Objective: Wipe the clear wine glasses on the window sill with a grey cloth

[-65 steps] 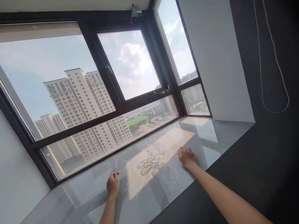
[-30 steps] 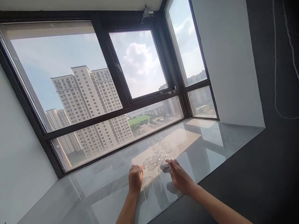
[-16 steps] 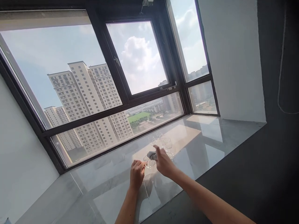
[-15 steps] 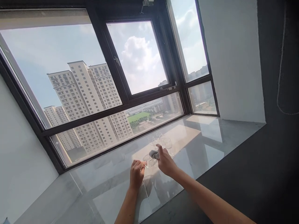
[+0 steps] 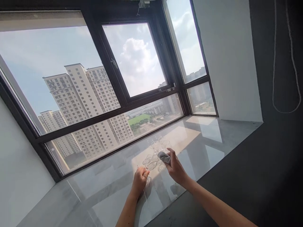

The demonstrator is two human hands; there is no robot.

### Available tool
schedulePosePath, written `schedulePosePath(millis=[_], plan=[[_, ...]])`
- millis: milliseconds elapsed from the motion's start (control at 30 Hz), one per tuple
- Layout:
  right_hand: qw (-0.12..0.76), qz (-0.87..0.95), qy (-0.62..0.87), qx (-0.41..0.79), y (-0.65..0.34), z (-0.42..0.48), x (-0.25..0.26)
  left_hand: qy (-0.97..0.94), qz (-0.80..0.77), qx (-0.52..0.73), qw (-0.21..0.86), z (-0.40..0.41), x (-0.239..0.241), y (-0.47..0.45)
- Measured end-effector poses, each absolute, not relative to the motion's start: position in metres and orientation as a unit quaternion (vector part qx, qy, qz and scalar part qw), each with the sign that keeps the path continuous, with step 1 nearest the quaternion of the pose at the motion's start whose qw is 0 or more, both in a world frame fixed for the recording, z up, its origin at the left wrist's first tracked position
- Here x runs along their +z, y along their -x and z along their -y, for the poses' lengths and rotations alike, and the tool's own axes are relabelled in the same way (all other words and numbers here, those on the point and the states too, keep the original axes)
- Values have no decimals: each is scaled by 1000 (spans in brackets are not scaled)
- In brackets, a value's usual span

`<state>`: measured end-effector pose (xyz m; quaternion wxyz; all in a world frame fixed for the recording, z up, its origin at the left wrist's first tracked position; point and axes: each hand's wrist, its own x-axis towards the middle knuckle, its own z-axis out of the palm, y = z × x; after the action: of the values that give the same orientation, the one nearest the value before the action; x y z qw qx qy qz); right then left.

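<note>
My left hand (image 5: 140,180) is closed on a clear stemmed glass (image 5: 150,162) low over the glossy sill. Its bowl leans out to the right of my fingers, and the exact grip on the stem is hard to make out. In my right hand (image 5: 176,167) is a bunched grey cloth (image 5: 163,157), with the fingers wrapped round it. The cloth is just right of the held glass's bowl, seemingly apart from it. Beyond the cloth, several clear glasses (image 5: 163,143) stand close together, partly hidden by it and hard to tell apart.
The pale, shiny windowsill (image 5: 113,192) runs below a dark-framed window (image 5: 94,121). A white wall (image 5: 229,63) borders it on the right. A looped cord (image 5: 274,78) hangs against the dark area at far right.
My right hand with the cloth has moved a little right and down, away from the glass. The glass in my left hand now tilts differently. The whole view has shifted slightly.
</note>
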<state>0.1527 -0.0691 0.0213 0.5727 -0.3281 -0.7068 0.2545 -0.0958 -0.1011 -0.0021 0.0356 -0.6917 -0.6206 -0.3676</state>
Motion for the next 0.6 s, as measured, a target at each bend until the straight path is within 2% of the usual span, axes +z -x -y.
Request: schedulePosePath(millis=[67, 167, 267, 433, 600], plan=[[538, 708, 406, 213, -183, 47, 15, 692, 625, -362, 18, 100, -3, 97], [437, 710, 525, 171, -226, 19, -4, 703, 616, -355, -15, 99, -5, 96], [366, 734, 557, 130, -251, 5, -22, 708, 609, -355, -42, 99, -6, 95], [343, 742, 570, 86, -251, 8, -26, 720, 606, -337, -39, 102, -3, 91], [322, 760, 551, 125, -249, 11, -16, 729, 602, -324, -32, 97, -1, 84]])
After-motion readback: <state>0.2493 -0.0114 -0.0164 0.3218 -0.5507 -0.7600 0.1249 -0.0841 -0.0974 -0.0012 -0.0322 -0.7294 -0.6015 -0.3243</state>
